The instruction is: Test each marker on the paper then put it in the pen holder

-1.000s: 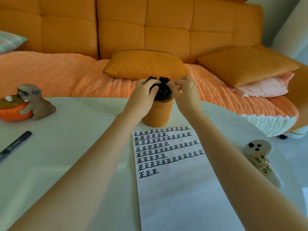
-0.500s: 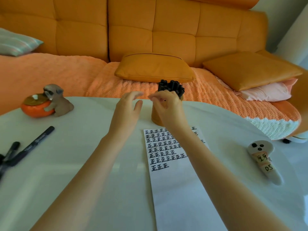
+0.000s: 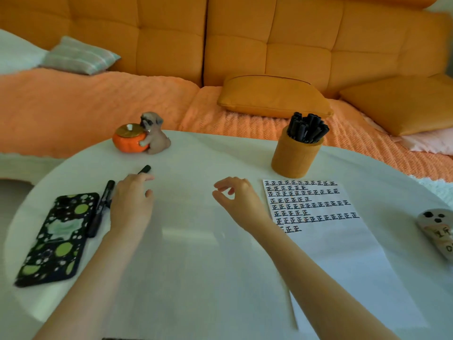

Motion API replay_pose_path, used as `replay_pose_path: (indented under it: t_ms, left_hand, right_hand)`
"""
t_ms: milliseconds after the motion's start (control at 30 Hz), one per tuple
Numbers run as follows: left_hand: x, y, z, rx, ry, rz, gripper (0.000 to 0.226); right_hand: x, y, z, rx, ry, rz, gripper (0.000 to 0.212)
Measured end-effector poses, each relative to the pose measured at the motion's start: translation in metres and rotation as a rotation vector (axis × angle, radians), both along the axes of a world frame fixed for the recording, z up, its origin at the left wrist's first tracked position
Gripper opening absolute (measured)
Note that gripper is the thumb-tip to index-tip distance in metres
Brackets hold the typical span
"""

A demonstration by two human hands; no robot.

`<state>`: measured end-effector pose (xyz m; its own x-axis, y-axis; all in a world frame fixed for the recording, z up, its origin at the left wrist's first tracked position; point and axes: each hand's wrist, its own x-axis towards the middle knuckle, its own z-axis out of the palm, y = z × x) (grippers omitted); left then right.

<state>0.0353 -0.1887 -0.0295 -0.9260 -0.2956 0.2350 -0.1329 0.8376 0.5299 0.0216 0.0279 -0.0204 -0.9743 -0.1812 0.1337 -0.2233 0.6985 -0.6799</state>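
Observation:
An orange pen holder [image 3: 295,157] stands at the back right of the white table, packed with several black markers [image 3: 307,128]. In front of it lies the paper [image 3: 328,231], its top rows filled with black marks. Loose black markers lie at the left: one [image 3: 144,169] shows its tip past my left hand, and two more [image 3: 101,207] lie beside a pencil case. My left hand [image 3: 131,204] hovers over these with fingers loosely spread and holds nothing. My right hand [image 3: 236,198] hangs above the table left of the paper, fingers loosely curled and empty.
A black pencil case with green dots [image 3: 55,238] lies at the left edge. A pumpkin-and-dog figurine [image 3: 142,136] sits at the back left. A ghost-shaped object [image 3: 438,231] lies at the right. The orange sofa with cushions [image 3: 272,96] runs behind the table [image 3: 196,241].
Both hands left the pen holder and swung left across the table. My left hand now hovers over the loose markers, and my view has turned left, showing the pencil case.

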Motion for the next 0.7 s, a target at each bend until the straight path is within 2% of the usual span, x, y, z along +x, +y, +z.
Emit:
replay_pose_path:
  t_ms: [233, 433, 533, 600, 700]
  left_hand:
    - [-0.001, -0.030, -0.008, -0.147, -0.115, 0.059, 0.036]
    - [-0.004, -0.032, -0.012, -0.236, -0.097, 0.028, 0.029]
    - [-0.004, -0.029, -0.014, -0.182, -0.081, 0.009, 0.028]
    - [-0.003, -0.027, -0.016, -0.145, -0.078, 0.013, 0.036]
    - [0.000, -0.024, -0.017, -0.195, -0.085, 0.034, 0.041]
  right_hand:
    - [0.009, -0.028, 0.000, -0.017, -0.025, 0.020, 0.024]
    - [0.013, -0.040, -0.001, -0.010, 0.000, 0.025, 0.022]
    - [0.014, -0.044, -0.001, -0.004, 0.003, 0.037, 0.022]
    - [0.015, -0.046, -0.001, -0.014, 0.002, 0.046, 0.022]
    - [0.017, -0.048, 0.000, -0.024, 0.006, 0.063, 0.022]
